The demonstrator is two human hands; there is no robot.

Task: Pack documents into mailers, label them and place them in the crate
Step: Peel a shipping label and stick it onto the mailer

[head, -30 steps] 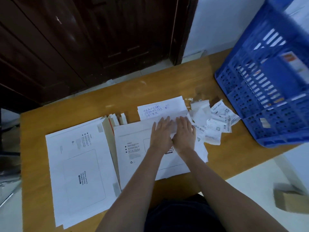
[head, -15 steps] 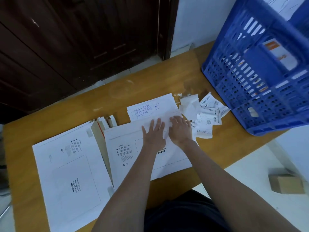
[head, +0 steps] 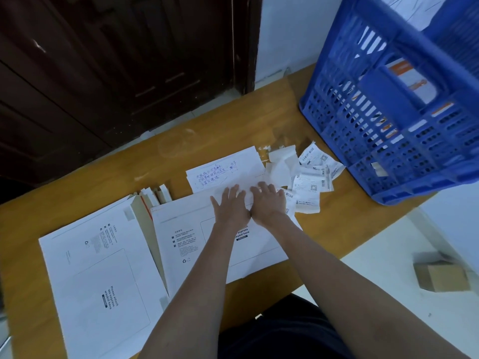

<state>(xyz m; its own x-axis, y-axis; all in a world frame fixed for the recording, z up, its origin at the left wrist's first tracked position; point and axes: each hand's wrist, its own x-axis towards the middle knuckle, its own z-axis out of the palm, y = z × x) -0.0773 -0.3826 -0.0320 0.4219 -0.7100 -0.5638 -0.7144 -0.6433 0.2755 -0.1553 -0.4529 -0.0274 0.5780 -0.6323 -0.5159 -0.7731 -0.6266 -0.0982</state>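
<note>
Nearest us, both forearms reach out over the mailer (head: pixel 197 237), which lies flat on the tabletop (head: pixel 77 193). Left hand (head: pixel 232 207) and right hand (head: pixel 269 203) sit side by side at its far edge, touching at the heels, fingers straight and spread, palms pressing down on the folded flap: a flat grip, nothing pinched. This looks like sealing. To do it well, I'd sweep the palms outward along the flap from the middle, firm and even, so the strip bonds with no wrinkle. Left of the grip a second mailer (head: pixel 96 275) waits, overlapped at its edge. Just beyond the fingertips lies a handwritten sheet (head: pixel 220 172). Right of the grip, a heap of labels (head: pixel 308 182) and peeled backing, near enough for the next step. Farther right and beyond, the blue crate (head: pixel 388 120) stands on the tabletop's corner, mailers showing through its slots.
</note>
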